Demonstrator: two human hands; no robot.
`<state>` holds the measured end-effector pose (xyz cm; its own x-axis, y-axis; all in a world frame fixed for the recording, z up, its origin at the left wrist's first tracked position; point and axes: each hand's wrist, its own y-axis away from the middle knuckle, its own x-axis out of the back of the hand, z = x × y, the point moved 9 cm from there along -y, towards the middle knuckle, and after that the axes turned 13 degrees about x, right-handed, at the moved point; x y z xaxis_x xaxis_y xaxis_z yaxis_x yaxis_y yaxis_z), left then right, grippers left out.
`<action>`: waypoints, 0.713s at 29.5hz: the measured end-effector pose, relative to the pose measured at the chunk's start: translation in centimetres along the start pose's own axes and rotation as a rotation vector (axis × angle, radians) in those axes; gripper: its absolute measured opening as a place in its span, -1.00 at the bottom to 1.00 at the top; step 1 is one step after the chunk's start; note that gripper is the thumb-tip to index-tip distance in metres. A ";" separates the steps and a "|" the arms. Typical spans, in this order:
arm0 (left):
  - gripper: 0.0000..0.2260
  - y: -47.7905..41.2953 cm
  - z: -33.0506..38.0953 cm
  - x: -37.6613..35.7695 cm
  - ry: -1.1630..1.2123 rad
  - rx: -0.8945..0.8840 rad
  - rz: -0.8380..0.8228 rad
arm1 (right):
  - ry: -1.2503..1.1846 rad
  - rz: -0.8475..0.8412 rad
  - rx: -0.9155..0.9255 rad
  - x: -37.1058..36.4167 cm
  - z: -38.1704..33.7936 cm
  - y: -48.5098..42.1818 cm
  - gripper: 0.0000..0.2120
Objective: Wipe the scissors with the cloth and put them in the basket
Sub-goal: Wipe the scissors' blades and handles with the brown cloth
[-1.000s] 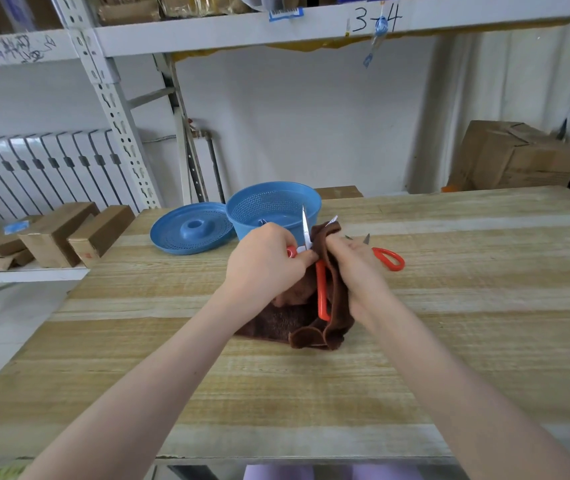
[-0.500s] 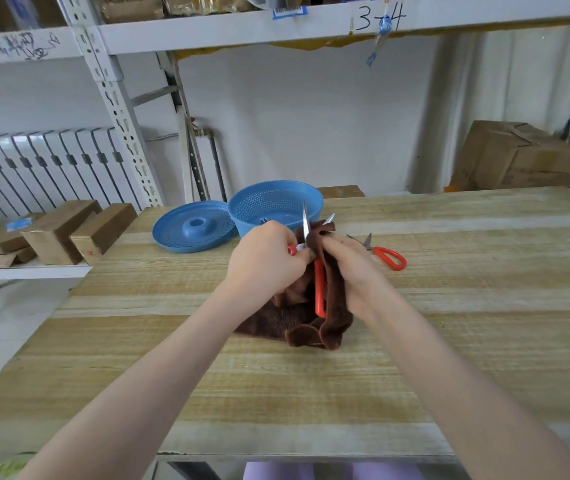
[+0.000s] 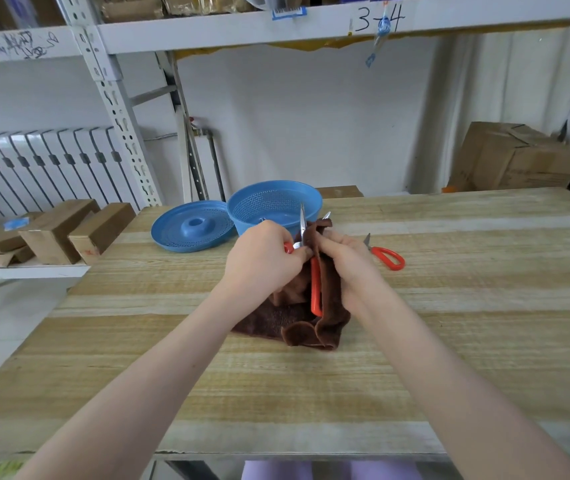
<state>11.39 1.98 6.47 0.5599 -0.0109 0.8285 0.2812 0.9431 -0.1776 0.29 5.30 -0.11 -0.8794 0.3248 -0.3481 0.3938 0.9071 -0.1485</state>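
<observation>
Scissors are up off the surface, centre of the scene, just this side of the basket. The blades are spread and point up, and one red handle hangs down against the cloth. The left hand has its fingers curled tight round the other handle by the pivot. The right hand has its fingers pinching a fold of brown cloth onto a blade, while the rest of the cloth lies bunched on the surface beneath.

This looks like mid-wipe, with the drop into the basket yet to come. To do it well:

- Put cloth between skin and steel the whole way.
- Stroke from pivot out to tip, never back along the edge.
- Hold the left grip firm so the blades can't swing shut on the wiping fingers.
- Do both blades, both faces.

The basket stands open on the far side, its blue lid touching it on the left. A second pair of scissors lies flat on the right, probably next in line.
</observation>
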 end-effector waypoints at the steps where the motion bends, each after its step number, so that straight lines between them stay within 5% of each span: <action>1: -0.59 0.0 0.0 0.0 0.002 -0.001 -0.011 | -0.045 -0.049 -0.032 -0.4 0.0 -0.1 -0.84; 11: -0.58 0.5 0.3 -0.2 -0.015 -0.029 -0.009 | 0.116 0.125 0.002 1.4 0.6 -0.1 -0.73; 18: -0.61 0.1 0.2 0.9 -0.003 -0.006 0.031 | -0.060 0.004 -0.029 -0.4 0.7 -0.5 -0.86; 21: -0.59 0.3 0.1 0.4 -0.020 -0.019 0.017 | 0.145 0.072 0.047 0.3 0.5 -0.1 -0.75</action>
<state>11.61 2.34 6.80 0.5494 0.0116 0.8355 0.2870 0.9364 -0.2017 0.09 5.16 -0.64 -0.8763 0.4270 -0.2229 0.4666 0.8675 -0.1724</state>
